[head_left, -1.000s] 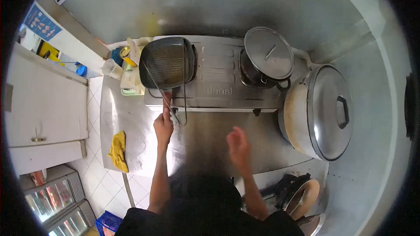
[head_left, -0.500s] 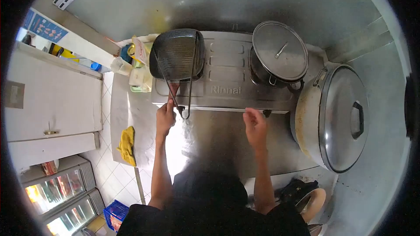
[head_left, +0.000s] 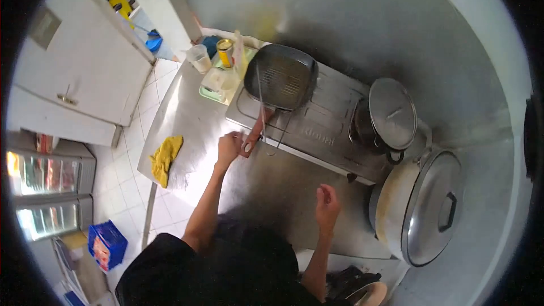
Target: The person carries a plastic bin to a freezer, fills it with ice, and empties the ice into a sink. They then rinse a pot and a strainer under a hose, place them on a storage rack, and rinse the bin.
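Observation:
A square black grill pan (head_left: pixel 281 76) sits on the left burner of the stove, its brown handle (head_left: pixel 256 133) pointing toward me. Metal tongs (head_left: pixel 262 93) lie across the pan, their joined end hanging beside the handle. Just left of the handle's end is my left hand (head_left: pixel 228 149), fingers loosely bent and no longer wrapped around it. My right hand (head_left: pixel 327 207) hovers over the steel counter in front of the stove, loosely curled, with nothing visible in it. A yellow cloth (head_left: pixel 166 158) lies on the counter to the left.
A lidded pot (head_left: pixel 391 110) stands on the right of the stove (head_left: pixel 320 134). Beside it is a large lidded cooker (head_left: pixel 433 209). Behind my left hand are a plastic cup (head_left: pixel 199 58), a yellow can (head_left: pixel 225 52) and a green tray (head_left: pixel 213 95). A blue crate (head_left: pixel 107 243) sits on the floor.
My left hand has let go of the pan's handle and moved to its left. My view has turned and shifted, so the stove appears tilted. My right hand remains in the air.

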{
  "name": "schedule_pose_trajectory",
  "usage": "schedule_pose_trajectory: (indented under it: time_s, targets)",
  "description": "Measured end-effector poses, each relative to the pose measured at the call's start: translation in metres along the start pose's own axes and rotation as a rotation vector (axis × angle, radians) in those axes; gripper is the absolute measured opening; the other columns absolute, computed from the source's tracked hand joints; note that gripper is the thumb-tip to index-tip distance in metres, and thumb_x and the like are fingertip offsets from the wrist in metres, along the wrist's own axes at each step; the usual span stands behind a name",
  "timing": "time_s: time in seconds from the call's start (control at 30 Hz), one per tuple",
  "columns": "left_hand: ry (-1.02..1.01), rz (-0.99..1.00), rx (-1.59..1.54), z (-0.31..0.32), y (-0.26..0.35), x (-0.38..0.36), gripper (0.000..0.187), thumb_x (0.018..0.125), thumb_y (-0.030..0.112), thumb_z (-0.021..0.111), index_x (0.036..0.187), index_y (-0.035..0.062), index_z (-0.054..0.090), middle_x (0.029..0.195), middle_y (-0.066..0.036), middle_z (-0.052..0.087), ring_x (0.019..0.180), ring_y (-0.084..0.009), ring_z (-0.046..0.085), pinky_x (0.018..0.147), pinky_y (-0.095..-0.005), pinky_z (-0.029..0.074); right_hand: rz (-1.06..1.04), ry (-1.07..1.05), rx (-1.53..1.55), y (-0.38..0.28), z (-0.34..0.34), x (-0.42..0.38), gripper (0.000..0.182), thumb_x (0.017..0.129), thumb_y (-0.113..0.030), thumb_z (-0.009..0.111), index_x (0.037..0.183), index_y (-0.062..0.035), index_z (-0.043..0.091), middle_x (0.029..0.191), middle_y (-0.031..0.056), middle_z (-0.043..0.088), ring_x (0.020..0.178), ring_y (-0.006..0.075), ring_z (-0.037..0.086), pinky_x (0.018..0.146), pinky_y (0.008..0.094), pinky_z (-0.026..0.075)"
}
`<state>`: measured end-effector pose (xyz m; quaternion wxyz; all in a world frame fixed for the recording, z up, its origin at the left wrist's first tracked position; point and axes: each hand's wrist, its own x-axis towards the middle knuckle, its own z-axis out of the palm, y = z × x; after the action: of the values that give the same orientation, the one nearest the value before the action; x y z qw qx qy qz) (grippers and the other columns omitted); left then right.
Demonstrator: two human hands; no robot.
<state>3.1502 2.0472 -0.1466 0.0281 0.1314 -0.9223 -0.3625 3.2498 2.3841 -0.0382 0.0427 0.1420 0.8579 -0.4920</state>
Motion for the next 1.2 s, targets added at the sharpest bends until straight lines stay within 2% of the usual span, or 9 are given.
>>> schedule_pose_trajectory:
  time_s: [0.07,0.27,0.47,0.63,0.7,0.83,0.9,1.0,1.2]
  targets:
    - [-0.060,0.240,-0.177,0.009,-0.006,-0.006,0.026,0.070,0.020,0.071,0.085,-0.0009,0.068,0.079,-0.023,0.065,0.073,-0.0368,0.065,0.065,-0.0395,0.052,-0.038,0.035,0.054,-0.007,0.008,0.006,0.028,0.091,-0.021,0.060,0.110,-0.0018,0.062,0.097,0.0104,0.065,0.090,0.0183,0.062,0.078,0.0318,0.050]
    - [-0.109,0.036,-0.200,0.034,-0.004,-0.008,0.029,0.071,0.027,0.072,0.084,0.0008,0.067,0.078,-0.023,0.064,0.071,-0.0416,0.061,0.064,-0.0441,0.050,-0.254,-0.038,0.080,-0.112,0.058,0.031,0.024,0.091,-0.018,0.059,0.108,-0.0007,0.062,0.096,0.0098,0.067,0.086,0.0171,0.064,0.076,0.0312,0.050]
    - [0.145,-0.021,-0.274,0.056,0.009,-0.012,0.020,0.077,0.020,0.065,0.078,0.0002,0.067,0.071,-0.022,0.063,0.064,-0.0396,0.062,0.062,-0.0461,0.050,-0.618,-0.156,0.002,-0.232,0.139,0.103,0.018,0.090,-0.012,0.060,0.102,0.0012,0.064,0.088,0.0054,0.066,0.074,0.0099,0.062,0.067,0.0238,0.048]
    - [0.232,-0.213,-0.532,0.046,0.013,-0.009,0.022,0.079,0.017,0.064,0.070,-0.0031,0.068,0.062,-0.021,0.061,0.053,-0.0311,0.063,0.053,-0.0372,0.049,-0.822,-0.150,-0.232,-0.289,0.222,0.196,0.021,0.085,-0.017,0.065,0.098,-0.0002,0.065,0.080,0.0088,0.068,0.074,0.0144,0.065,0.068,0.0272,0.049]
    - [0.219,-0.296,-0.642,0.050,0.009,-0.007,0.023,0.078,0.017,0.066,0.070,-0.0041,0.067,0.060,-0.021,0.060,0.050,-0.0265,0.062,0.052,-0.0359,0.048,-0.767,-0.058,-0.309,-0.306,0.254,0.225,0.027,0.083,-0.025,0.066,0.094,-0.0002,0.066,0.087,0.0153,0.068,0.083,0.0331,0.066,0.074,0.0372,0.050]
    - [0.255,-0.446,-0.821,0.058,0.007,-0.010,0.020,0.078,0.015,0.069,0.070,-0.0030,0.069,0.055,-0.016,0.061,0.046,-0.0160,0.059,0.049,-0.0311,0.046,-0.651,0.034,-0.535,-0.314,0.302,0.278,0.036,0.077,-0.029,0.070,0.091,0.0033,0.066,0.088,0.0185,0.068,0.084,0.0353,0.065,0.075,0.0394,0.050]
    - [0.186,-0.493,-0.885,0.060,0.003,-0.011,0.021,0.078,0.017,0.069,0.071,-0.0026,0.069,0.055,-0.014,0.062,0.047,-0.0154,0.060,0.049,-0.0304,0.046,-0.444,-0.103,-0.867,-0.317,0.316,0.292,0.038,0.074,-0.029,0.070,0.087,0.0069,0.065,0.089,0.0217,0.067,0.085,0.0376,0.065,0.074,0.0405,0.051]
    - [0.096,-0.593,-1.005,0.062,0.001,-0.009,0.022,0.079,0.019,0.068,0.072,-0.0020,0.070,0.055,-0.012,0.063,0.049,-0.0146,0.061,0.050,-0.0290,0.047,-0.382,-0.087,-0.907,-0.321,0.328,0.308,0.033,0.075,-0.024,0.065,0.087,0.0072,0.066,0.091,0.0236,0.067,0.086,0.0387,0.065,0.073,0.0420,0.051]
    - [0.043,-0.584,-0.951,0.054,-0.001,-0.009,0.026,0.082,0.022,0.066,0.073,-0.0015,0.070,0.058,-0.011,0.065,0.052,-0.0153,0.063,0.052,-0.0306,0.049,-0.578,0.067,-1.066,-0.360,0.332,0.317,0.029,0.081,-0.024,0.062,0.095,-0.0004,0.069,0.095,0.0230,0.066,0.088,0.0371,0.066,0.072,0.0434,0.052]
